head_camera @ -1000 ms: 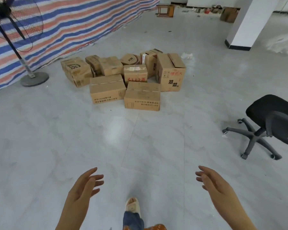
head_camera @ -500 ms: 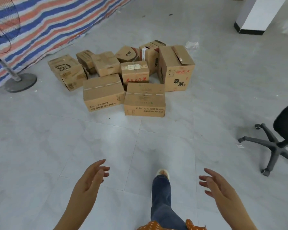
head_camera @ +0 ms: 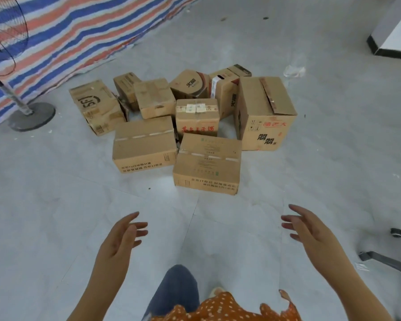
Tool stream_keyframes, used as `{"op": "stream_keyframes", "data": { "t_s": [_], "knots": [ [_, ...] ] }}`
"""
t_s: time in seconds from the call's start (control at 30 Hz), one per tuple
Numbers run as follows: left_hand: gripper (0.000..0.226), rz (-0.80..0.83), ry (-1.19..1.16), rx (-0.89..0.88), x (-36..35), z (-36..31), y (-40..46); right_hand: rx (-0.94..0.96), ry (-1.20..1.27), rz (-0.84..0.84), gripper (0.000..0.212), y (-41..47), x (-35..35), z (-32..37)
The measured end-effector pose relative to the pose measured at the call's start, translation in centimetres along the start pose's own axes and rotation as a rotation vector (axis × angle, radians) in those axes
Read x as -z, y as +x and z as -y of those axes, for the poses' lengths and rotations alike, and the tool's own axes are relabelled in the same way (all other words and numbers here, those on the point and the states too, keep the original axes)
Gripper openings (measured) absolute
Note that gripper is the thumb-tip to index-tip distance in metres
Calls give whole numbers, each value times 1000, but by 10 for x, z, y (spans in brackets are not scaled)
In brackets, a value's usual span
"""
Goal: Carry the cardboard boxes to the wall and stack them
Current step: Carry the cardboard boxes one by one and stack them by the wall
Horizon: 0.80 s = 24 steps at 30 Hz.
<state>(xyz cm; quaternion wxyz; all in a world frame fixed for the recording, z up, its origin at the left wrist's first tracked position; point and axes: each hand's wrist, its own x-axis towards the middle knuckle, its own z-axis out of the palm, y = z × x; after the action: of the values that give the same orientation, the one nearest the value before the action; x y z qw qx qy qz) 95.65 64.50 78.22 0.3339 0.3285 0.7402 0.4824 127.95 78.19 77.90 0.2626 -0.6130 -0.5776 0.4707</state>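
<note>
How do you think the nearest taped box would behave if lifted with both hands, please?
The nearest box looks stiff: square edges, flaps taped shut. It is wide and low, so it probably won't tip. Its weight can't be judged. Both the left hand and right hand are open and empty.

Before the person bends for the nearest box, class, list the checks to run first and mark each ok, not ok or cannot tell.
1. Both hands free: left hand and right hand are open and hold nothing. Ok.
2. Floor between the feet and the nearest box is bare. Ok.
3. Nothing rests on the nearest box; its top is taped shut. Ok.
4. Room to grip its sides: right side is free; the left box sits very close. Cannot tell.
5. Chair leg lies near the right foot's path. Not ok.
6. Weight of the box. Cannot tell.
</note>
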Motion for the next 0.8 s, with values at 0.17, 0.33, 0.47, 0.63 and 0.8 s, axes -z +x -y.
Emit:
{"op": "stream_keyframes", "data": {
  "t_s": [0.17,0.33,0.47,0.63,0.8],
  "knots": [
    [43,30,38,70,-30,-15,91,-84,5,-5,24,85,-8,5],
    [45,65,65,120,-61,-31,212,-172,37,-67,26,184,-25,13],
    [28,139,116,135,-80,-52,322,-245,76,-128,27,269,-33,38],
    [32,303,238,93,-102,-70,449,-297,0,-115,26,367,-46,67],
    [16,328,256,234,-154,-30,550,-424,-2,-28,31,465,-74,49]
  ]
}}
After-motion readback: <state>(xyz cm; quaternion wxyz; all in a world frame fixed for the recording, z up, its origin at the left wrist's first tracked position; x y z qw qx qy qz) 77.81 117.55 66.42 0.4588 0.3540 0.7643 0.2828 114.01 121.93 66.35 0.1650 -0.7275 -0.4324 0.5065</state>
